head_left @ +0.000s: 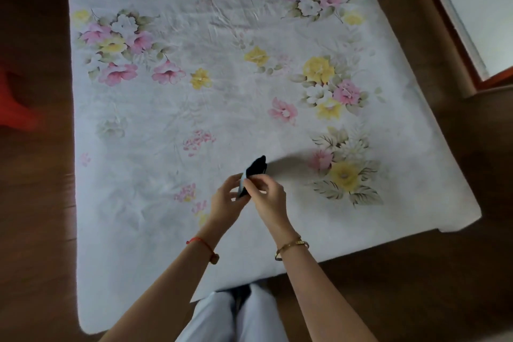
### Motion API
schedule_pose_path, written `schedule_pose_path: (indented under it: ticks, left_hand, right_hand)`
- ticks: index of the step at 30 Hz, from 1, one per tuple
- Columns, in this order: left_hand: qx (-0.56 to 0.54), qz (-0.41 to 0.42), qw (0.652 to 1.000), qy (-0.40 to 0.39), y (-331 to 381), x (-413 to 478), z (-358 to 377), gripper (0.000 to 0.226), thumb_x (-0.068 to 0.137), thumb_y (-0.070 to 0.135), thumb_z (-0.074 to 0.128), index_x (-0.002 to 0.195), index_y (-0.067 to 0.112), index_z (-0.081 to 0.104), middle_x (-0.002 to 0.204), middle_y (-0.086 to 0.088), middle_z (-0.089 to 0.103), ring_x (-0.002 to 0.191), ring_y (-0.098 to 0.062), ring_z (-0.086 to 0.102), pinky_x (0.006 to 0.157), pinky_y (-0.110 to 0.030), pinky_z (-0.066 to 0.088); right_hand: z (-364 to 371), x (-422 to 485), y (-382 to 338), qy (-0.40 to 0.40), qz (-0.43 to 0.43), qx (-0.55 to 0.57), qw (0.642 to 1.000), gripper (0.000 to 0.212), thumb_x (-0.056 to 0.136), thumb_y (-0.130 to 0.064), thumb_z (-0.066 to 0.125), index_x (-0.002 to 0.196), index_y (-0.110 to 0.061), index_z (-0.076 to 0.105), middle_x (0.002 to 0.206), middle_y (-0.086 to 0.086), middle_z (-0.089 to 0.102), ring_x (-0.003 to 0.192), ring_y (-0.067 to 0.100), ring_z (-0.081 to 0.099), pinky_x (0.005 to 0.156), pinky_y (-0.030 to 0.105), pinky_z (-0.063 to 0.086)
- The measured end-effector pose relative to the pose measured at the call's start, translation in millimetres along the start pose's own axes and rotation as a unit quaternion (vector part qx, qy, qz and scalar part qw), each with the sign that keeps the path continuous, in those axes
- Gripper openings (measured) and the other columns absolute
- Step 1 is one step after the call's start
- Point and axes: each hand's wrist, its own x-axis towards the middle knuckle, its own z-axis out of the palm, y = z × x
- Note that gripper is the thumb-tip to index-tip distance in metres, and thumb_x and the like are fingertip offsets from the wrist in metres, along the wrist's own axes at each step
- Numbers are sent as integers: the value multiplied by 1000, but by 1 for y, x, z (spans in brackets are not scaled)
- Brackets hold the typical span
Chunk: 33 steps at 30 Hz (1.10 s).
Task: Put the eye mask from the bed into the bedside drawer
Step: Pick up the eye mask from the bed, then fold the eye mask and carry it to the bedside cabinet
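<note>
Pinched the black eye mask between fingers of left hand and right hand, closed on it, raised off the bed, seemingly folding it small for the drawer.

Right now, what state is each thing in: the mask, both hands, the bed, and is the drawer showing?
Eye mask: lifted off the bed, bunched up, held between both hands.
Left hand: closed on the mask's lower end.
Right hand: pinching the mask from the other side.
Bed sheet: spread flat, lightly creased, nothing else lying on it.
Bedside drawer: not in view.
</note>
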Motion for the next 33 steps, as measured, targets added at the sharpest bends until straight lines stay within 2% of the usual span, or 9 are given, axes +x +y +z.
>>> schedule_pose_path:
  ticks: [2,7,13,17,19,24,28,30,33]
  left_hand:
    - [-26,-68,997,36,-13,1,-9,25,93,5,58,118,1,63,103,-20,70,97,-38,69,83,-46,60]
    - [-75,-153,983,72,-46,22,-35,26,95,-1,52,121,-3,58,98,-12,62,92,-29,61,70,-32,57]
    - [-102,-168,977,87,-62,36,-47,31,94,14,60,123,2,62,101,-10,68,96,-25,65,94,-44,55]
    - [-176,-155,972,-12,-47,28,-36,36,102,29,41,117,16,71,116,0,72,107,-23,68,96,-40,53]
    - [-170,-147,973,-47,-39,28,-24,41,103,27,37,128,10,66,128,-4,68,115,-25,66,101,-42,51]
    - [-85,-129,986,-55,-37,39,-1,43,96,5,42,132,12,64,137,-14,61,117,-24,60,102,-35,50]
    - [-2,-101,993,54,-44,49,4,46,93,-2,44,128,16,69,135,-16,64,88,-25,68,69,-19,57]
    - [-1,-109,991,82,-47,54,4,44,94,-1,44,129,16,66,138,-15,56,103,-32,66,80,-31,58]
    - [-63,-133,988,53,-52,59,5,42,95,1,46,128,19,64,129,-7,55,76,-13,55,57,-16,47]
  right_hand:
    - [11,-1,1,-34,24,3,999,24,92,-33,61,101,-15,72,100,0,75,95,10,68,82,25,53]
    - [36,21,17,-109,125,47,985,37,99,-33,48,127,-13,63,133,6,63,123,19,57,109,40,43]
    - [64,47,32,-164,186,10,969,54,102,-44,29,142,-12,47,149,9,48,137,24,44,114,44,35]
    - [65,54,38,-153,175,11,973,69,92,-60,40,122,-1,59,119,22,65,109,35,62,91,36,47]
    - [58,51,40,-108,150,-10,983,66,82,-62,54,122,-10,60,112,9,68,101,24,65,79,27,48]
    - [30,65,55,14,55,-146,988,32,89,-26,66,110,-2,62,106,13,68,93,24,65,70,27,52]
    - [18,80,65,21,82,-179,980,40,83,-21,72,114,2,58,114,18,62,102,31,62,85,40,56]
    - [16,86,67,13,90,-176,980,38,82,-19,73,112,1,60,109,15,64,95,27,63,76,35,55]
    - [14,93,68,-10,109,-146,983,25,81,-15,71,101,-1,66,91,11,67,79,21,60,56,21,44]
